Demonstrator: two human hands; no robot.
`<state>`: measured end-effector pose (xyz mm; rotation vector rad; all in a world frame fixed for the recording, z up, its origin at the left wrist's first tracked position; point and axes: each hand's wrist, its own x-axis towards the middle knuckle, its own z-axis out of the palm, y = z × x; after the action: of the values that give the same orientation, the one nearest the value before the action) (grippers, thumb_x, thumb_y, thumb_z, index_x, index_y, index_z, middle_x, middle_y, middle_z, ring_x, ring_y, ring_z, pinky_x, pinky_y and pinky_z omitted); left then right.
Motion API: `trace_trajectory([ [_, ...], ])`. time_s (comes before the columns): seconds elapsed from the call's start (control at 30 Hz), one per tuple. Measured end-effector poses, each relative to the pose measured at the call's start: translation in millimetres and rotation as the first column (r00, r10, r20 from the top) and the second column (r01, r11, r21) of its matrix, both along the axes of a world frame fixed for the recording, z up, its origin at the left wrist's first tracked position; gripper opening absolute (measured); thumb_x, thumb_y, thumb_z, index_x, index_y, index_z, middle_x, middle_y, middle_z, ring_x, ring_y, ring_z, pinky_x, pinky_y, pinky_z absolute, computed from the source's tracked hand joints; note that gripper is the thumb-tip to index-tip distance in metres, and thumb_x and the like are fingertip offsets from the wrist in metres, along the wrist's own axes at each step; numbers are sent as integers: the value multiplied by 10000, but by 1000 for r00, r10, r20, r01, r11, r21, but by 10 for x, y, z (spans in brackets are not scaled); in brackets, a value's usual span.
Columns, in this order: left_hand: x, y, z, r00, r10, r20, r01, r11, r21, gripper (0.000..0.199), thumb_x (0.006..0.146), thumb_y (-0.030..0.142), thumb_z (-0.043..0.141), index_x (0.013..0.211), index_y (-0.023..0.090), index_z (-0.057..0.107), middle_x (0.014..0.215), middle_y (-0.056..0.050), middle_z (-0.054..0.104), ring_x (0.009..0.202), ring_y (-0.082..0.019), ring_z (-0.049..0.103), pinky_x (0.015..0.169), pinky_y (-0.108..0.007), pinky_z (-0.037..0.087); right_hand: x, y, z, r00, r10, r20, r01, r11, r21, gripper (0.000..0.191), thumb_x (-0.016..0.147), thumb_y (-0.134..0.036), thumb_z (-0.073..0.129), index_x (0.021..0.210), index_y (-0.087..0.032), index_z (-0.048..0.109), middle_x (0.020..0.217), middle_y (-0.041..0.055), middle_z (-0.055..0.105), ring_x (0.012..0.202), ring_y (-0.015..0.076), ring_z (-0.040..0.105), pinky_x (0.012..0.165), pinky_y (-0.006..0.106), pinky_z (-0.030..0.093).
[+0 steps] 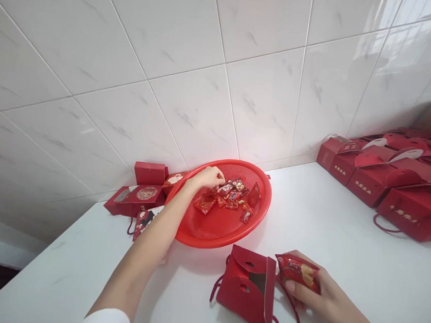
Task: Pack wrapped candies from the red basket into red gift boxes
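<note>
My left hand (pixel 210 177) reaches into a red plastic basket (pixel 212 240), its fingers curled down over the wrapped sweets (pixel 233 199) heaped there. Whatever the fingertips pinch is hidden. Between the thumb and fingers of my right hand (pixel 311 294) is a red snack packet (pixel 301 271) with a biscuit picture on it. Just left of that packet, on the table, lies a dark red gift box (pixel 244 286) with rope handles. Its flaps are partly raised and a dark gap shows into it.
Several dark red gift boxes (pixel 372 180) with rope handles stand in rows at the right. More red boxes (pixel 144 196) and a patterned packet (pixel 145 220) lie left of the basket. The white table (pixel 306 208) meets a tiled wall (pixel 189 117) behind.
</note>
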<state>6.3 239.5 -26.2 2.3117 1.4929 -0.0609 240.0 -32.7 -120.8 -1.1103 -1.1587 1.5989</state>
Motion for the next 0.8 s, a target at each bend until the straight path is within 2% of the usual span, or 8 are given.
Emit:
trace_trajectory([
  [0.1,-13,30,21,998,59,25,-61,993,99,259,876,297,545,733,169,718,585,2,678,628,-148,629,604,-221,426,1,2,6,1000,-4,4,4,1000,-5,401,809,-558,703,938,-181,655,706,-25,510,624,110,423,578,245,355],
  [0.23,-76,69,-66,997,82,-4,-81,993,81,310,872,331,515,672,173,692,601,-8,700,636,-147,617,595,-215,410,0,-1,-6,1000,-15,22,15,1000,2,416,806,-573,698,943,-182,660,728,-12,533,637,121,430,578,250,362],
  [0.37,-134,140,-142,992,124,-31,-123,992,33,248,838,222,498,843,176,742,632,1,717,578,-134,604,567,-208,412,-3,-6,-26,999,-15,32,16,1000,-4,440,803,-590,690,978,-187,665,725,-12,534,637,125,425,577,250,363],
  [0.53,-175,197,-202,983,176,-52,-177,984,-22,462,758,103,476,1145,176,718,766,-23,757,544,-129,621,545,-204,436,0,-4,-45,1000,-14,19,13,1000,10,433,811,-579,687,984,-184,650,709,-16,536,621,122,427,563,249,351],
  [0.67,-186,196,-225,977,197,-78,-201,979,-38,507,679,77,517,1129,180,728,800,-34,761,529,-137,638,568,-217,458,4,0,-44,1000,-15,19,15,1000,13,418,815,-569,684,970,-183,651,661,-27,526,584,119,437,565,261,336],
  [0.8,-154,141,-180,981,180,-69,-185,980,-78,447,663,92,559,1064,174,741,836,-31,754,521,-139,642,547,-222,459,0,-6,-7,993,-113,26,114,993,-22,398,784,-540,707,956,-185,650,597,-33,522,567,130,443,561,270,334],
])
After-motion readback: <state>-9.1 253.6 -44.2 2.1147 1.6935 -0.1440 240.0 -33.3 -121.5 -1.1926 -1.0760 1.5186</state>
